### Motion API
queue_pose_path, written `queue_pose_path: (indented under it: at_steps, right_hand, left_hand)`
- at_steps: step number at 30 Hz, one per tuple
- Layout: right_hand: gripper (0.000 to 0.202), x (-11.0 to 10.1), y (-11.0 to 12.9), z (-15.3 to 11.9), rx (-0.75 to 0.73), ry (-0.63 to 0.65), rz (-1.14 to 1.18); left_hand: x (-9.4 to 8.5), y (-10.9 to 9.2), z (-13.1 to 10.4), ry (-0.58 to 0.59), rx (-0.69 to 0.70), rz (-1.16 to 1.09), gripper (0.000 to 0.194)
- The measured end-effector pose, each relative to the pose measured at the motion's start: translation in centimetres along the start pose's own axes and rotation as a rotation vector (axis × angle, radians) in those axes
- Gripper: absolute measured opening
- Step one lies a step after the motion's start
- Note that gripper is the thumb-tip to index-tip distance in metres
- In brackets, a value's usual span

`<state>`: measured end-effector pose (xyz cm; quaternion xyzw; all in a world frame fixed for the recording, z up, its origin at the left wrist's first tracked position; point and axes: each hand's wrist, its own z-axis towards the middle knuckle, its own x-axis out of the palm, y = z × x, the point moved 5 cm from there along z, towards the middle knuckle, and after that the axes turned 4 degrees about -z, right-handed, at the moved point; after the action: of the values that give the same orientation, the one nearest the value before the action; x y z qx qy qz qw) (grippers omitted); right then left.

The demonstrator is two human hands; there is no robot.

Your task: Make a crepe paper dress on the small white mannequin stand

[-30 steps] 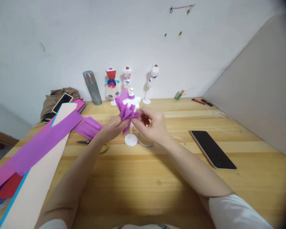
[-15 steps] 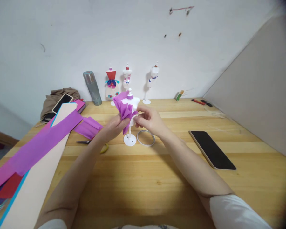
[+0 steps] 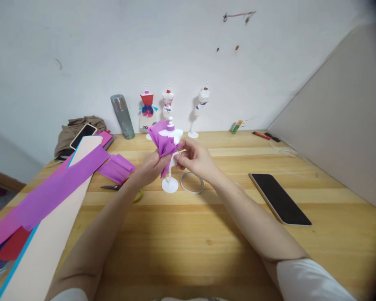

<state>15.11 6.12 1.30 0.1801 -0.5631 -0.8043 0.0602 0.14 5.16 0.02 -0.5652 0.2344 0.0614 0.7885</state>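
Observation:
A small white dress-form mannequin (image 3: 176,134) stands upright on a round base in front of me, with a purple band at its neck. Pleated purple crepe paper (image 3: 164,144) is gathered against its front and left side. My left hand (image 3: 153,168) is closed on that paper, thumb pressing the folds to the waist. My right hand (image 3: 198,161) is at the mannequin's right side, fingers curled and pinching the paper's edge; its fingertips are partly hidden. By the base lies a thin ring (image 3: 192,192). Scissors (image 3: 110,187) with yellow handles rest partly behind my left forearm.
Paper strips (image 3: 62,184) and a purple piece (image 3: 116,166) cover the left side. A flask (image 3: 124,119) and several mannequins, one a red-topped figure (image 3: 147,100), stand along the wall. A phone (image 3: 278,198) lies right; another phone (image 3: 83,136) rests on brown cloth (image 3: 67,140).
The mannequin has tilted slightly, its base shifting a little left. My right fingers have moved slightly at the paper's edge. My left hand keeps its hold.

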Motion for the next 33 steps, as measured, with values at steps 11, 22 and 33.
queue_pose_path:
  at_steps: [11,22,33]
  right_hand:
    - [0.03,-1.3,1.3,-0.1,-0.036,-0.048,-0.235]
    - [0.048,0.4,0.1,-0.1,-0.031,0.352,0.285]
    - [0.048,2.4,-1.6,-0.2,0.158,0.368,0.587]
  left_hand:
    - [0.0,-1.5,0.1,-0.058,0.014,0.002,0.037]
    - [2.3,-3.4,-1.1,0.029,-0.026,-0.194,0.046]
    - [2.9,-3.3,-1.5,-0.103,-0.301,-0.381,0.037]
